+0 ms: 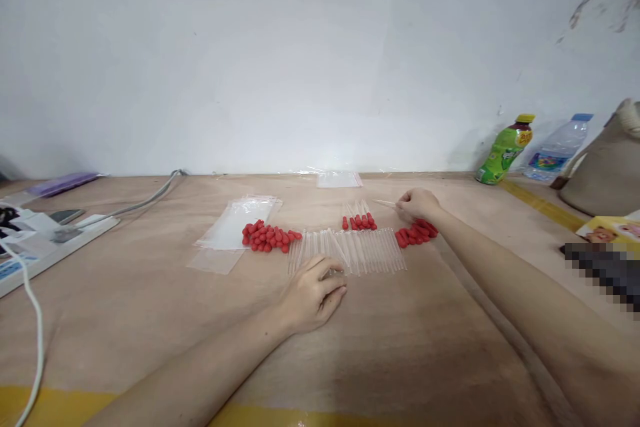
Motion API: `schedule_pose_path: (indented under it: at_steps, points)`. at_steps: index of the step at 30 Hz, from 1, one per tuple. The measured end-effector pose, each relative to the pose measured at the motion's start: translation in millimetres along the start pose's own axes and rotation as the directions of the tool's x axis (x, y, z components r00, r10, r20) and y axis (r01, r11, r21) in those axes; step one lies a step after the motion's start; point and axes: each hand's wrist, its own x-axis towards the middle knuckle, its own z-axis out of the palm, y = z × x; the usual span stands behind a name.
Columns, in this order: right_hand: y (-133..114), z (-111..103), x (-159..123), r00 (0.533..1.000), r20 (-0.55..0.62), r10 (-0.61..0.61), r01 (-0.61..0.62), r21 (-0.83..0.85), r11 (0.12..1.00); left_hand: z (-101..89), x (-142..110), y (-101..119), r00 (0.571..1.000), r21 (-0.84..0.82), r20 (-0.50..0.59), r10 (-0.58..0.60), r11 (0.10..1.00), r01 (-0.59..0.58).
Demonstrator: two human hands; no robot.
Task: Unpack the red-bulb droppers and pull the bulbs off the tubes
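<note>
A row of clear, thin glass dropper tubes [373, 252] lies side by side on the table. My left hand [315, 290] rests at the row's near left edge, fingers loosely curled and apart, with nothing visible in it. Farther right, my right hand [417, 203] pinches a thin dropper tube [383, 202] whose narrow end points left; its other end is hidden by the fingers. Red rubber bulbs lie in a left pile [267, 237] and a smaller right pile [417, 232], just below my right hand. Several droppers with red bulbs [361, 221] lie behind the row.
Clear plastic bags [233, 223] are stacked at left, with another bag [339, 179] near the wall. A power strip [95, 221] with cables stands far left. At back right are a green bottle [503, 152], a water bottle [557, 147] and a beige bag [603, 167].
</note>
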Motion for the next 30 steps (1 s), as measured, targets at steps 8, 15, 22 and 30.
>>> schedule_pose_path:
  at_steps: [8,15,22,30]
  points:
    - [-21.9,-13.1,-80.3,0.852,-0.275,-0.446,0.513,0.264,0.817,-0.2,0.6,-2.1,0.983,0.157,-0.166,0.076,0.986,-0.050]
    - [-34.2,21.6,-180.3,0.581,-0.355,-0.732,0.809,0.153,0.568,4.4,7.3,0.1,0.971,0.287,-0.115,0.210,0.943,-0.170]
    - [-39.0,26.7,-176.5,0.480,-0.317,-0.818,0.850,-0.060,0.523,7.0,7.8,0.8,0.973,0.287,-0.109,0.202,0.944,-0.164]
    - [-38.5,23.9,-179.3,0.426,-0.280,-0.860,0.869,-0.136,0.475,4.8,6.1,4.5,0.976,0.275,-0.037,0.216,0.941,-0.198]
